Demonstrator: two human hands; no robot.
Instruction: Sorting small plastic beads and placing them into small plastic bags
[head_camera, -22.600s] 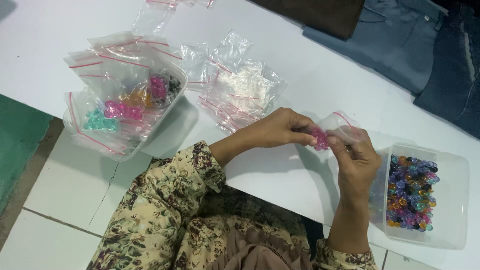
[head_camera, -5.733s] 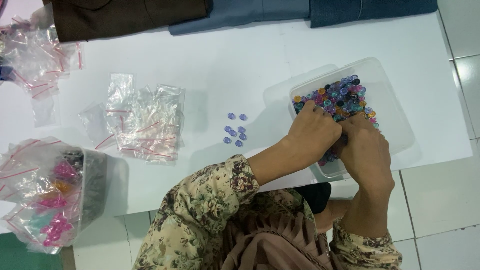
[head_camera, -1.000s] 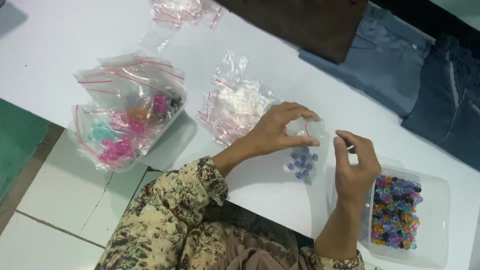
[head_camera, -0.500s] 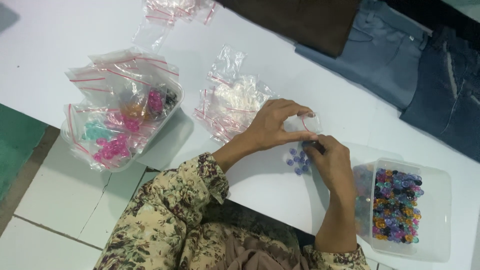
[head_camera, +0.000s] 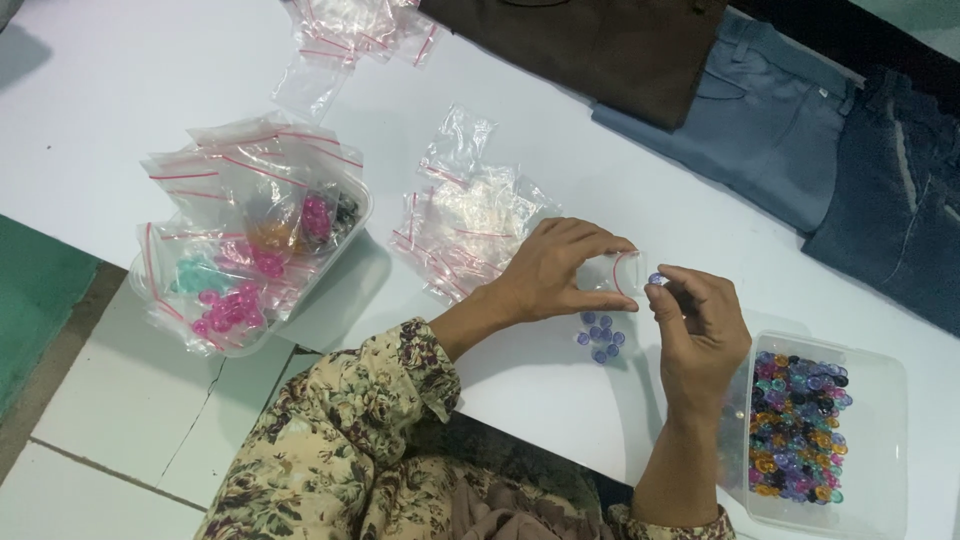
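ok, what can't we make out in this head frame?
- Small bag: mostly covered by left hand; contents unreadable.
- Bead at right hand fingertips: too small to tell shape.
- Filled bags: crumpled plastic blurs the beads inside.
- Bead tub: bottom corner cut by frame edge.

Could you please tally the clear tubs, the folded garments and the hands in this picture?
Clear tubs: 2, one of bagged beads and one of loose beads.
Folded garments: 3.
Hands: 2, left and right.
Total: 7.
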